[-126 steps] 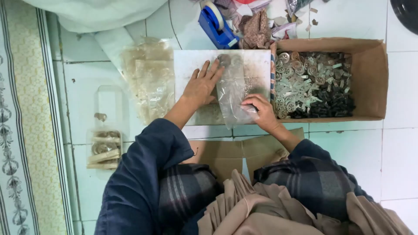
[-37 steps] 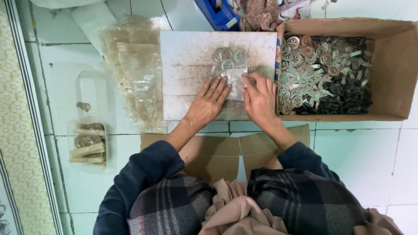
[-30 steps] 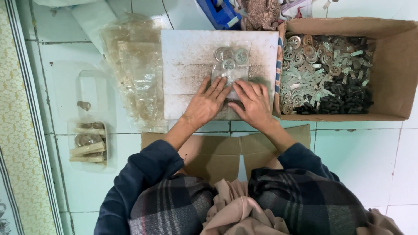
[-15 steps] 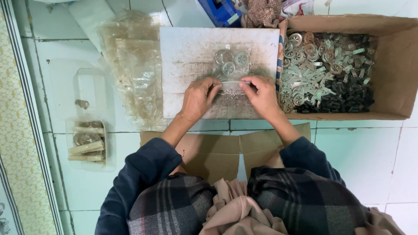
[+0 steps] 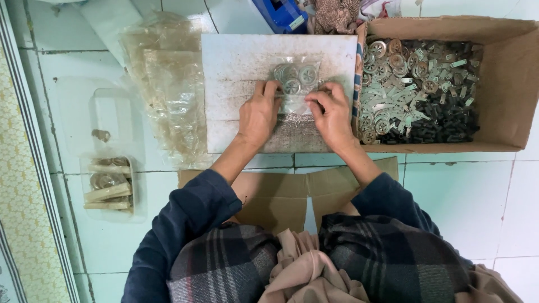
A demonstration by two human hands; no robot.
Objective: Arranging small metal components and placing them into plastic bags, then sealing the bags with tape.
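Both hands pinch one small clear bag point(image 5: 296, 84) of metal discs on the white board point(image 5: 236, 62): left hand point(image 5: 259, 112) and right hand point(image 5: 331, 112) grip its lower edge, beside the cardboard box point(image 5: 505, 84).

Pale green tiled floor point(image 5: 466, 207); brown cardboard box point(image 5: 508, 84) upper right; white scuffed board point(image 5: 241, 62); navy sleeves point(image 5: 185, 224); grey-and-red plaid cloth point(image 5: 224, 269); blue tape dispenser point(image 5: 283, 11).

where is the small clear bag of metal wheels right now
In the head view the small clear bag lies on the white board, pinched between the left hand and right hand, just left of the cardboard box.
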